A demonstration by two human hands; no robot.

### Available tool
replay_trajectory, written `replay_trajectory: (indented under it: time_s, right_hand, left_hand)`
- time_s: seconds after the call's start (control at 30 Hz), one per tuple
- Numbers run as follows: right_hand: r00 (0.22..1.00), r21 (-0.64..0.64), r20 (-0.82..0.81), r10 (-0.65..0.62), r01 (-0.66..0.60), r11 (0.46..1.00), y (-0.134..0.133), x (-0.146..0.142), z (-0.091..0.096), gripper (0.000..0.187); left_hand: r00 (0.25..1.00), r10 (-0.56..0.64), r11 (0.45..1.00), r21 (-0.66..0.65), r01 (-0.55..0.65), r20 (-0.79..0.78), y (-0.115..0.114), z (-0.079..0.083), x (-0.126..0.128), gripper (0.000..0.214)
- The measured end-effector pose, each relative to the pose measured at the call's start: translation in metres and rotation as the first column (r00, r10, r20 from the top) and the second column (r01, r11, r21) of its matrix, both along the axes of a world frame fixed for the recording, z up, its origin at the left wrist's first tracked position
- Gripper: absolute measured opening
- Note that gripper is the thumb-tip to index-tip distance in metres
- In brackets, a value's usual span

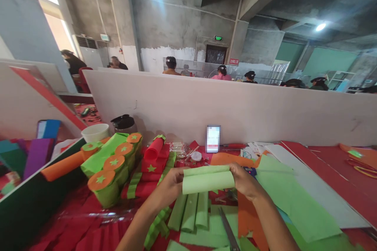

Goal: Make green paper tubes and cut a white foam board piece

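Both my hands hold a light green paper roll (207, 180) level above the table. My left hand (171, 186) pinches its left end and my right hand (244, 180) grips its right end, fingers curled over the top edge. Below the roll lie three finished light green paper tubes (191, 211) side by side. A pair of scissors (228, 230) rests on green paper just to their right.
A green paper vehicle with orange star wheels (110, 164) and a red one (151, 166) stand at the left. Green sheets (290, 200), a white sheet (312, 182), a phone (212, 139) and a white bowl (94, 131) lie about. A white partition (235, 106) rises behind; people sit beyond.
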State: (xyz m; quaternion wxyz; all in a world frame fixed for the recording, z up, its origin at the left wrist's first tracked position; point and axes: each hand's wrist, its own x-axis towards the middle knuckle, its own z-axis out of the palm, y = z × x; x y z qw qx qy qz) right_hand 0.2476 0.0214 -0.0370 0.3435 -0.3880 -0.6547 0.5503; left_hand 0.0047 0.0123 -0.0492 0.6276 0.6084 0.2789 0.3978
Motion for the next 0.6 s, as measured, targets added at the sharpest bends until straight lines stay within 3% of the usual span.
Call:
replay_trajectory:
  time_s: [0.23,0.6]
  right_hand:
    - [0.999,-0.018,0.022,-0.028,0.029,0.999,0.000,0.001,0.001,0.022]
    - [1.000,-0.055,0.002,0.009,-0.009,0.998,0.002,0.001,-0.008,0.023]
  left_hand:
    - [1.000,-0.004,0.999,-0.042,0.005,0.011,0.001,-0.006,0.004,0.036]
    - [1.000,-0.004,0.999,-0.040,0.004,0.008,-0.009,0.005,0.009,0.030]
